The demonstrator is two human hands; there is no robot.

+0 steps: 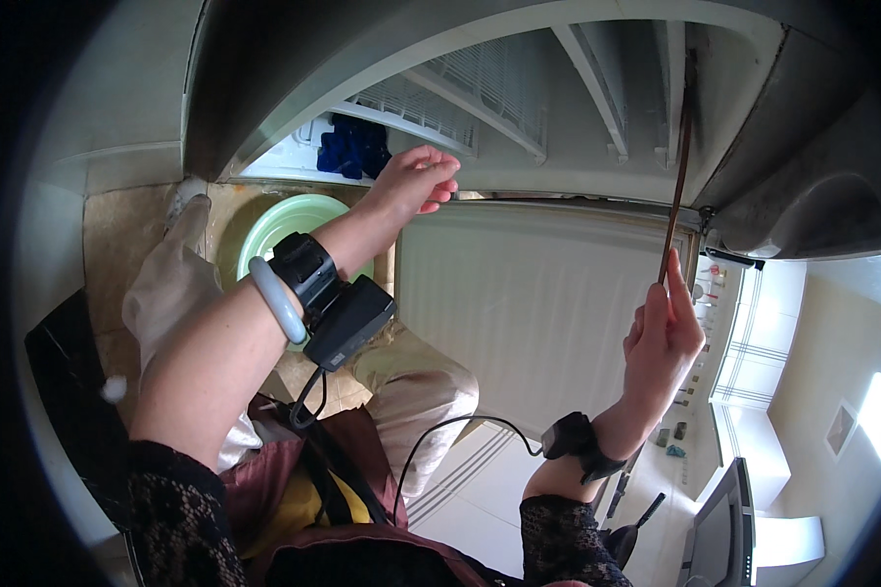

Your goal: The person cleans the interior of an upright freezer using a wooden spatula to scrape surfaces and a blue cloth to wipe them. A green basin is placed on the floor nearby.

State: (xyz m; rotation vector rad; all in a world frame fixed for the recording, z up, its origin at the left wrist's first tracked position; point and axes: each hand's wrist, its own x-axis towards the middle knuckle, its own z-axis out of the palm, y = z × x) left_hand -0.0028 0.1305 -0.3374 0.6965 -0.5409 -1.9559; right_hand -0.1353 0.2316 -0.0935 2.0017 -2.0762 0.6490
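Note:
My right hand (664, 330) grips the near end of a long, thin brown stick (677, 191). The stick reaches into an open refrigerator compartment (595, 165), and its far end lies in shadow beside the inner wall. In front of the compartment's opening hangs my left hand (420, 180), its fingers loosely curled and nothing visible in them. Close to that hand, a dark blue cloth (352, 147) lies on the white surface inside the compartment. Partly hidden under my left forearm is a pale green basin (264, 220) on the floor.
White-edged shelves (595, 88) and a wire rack (495, 73) span the compartment. A pale ribbed panel (521, 293) stands between my arms. Cabled devices are strapped to both wrists. A range hood (727, 528) and kitchen wall show at right.

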